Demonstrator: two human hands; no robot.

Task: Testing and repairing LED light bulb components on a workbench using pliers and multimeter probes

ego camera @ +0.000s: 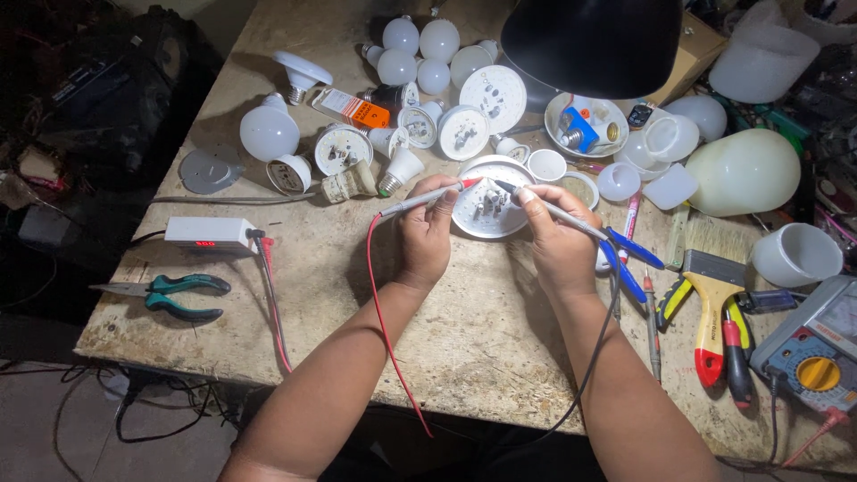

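Red probe [428, 198] pinched in our left hand [427, 236], black probe [544, 207] in our right hand [558, 245], both tips already on the round LED board [491, 198], so we're mid-test, with plenty of opened bulbs [420, 54] left.

A worn, pale wooden surface [482, 330] carries a scatter of white bulbs [268, 132] and opened bulb housings along its far side. Green-handled pliers [174, 296] and a small white box [207, 232] lie at the left. A paintbrush [710, 268], screwdrivers [734, 344] and a multimeter [817, 344] lie at the right.
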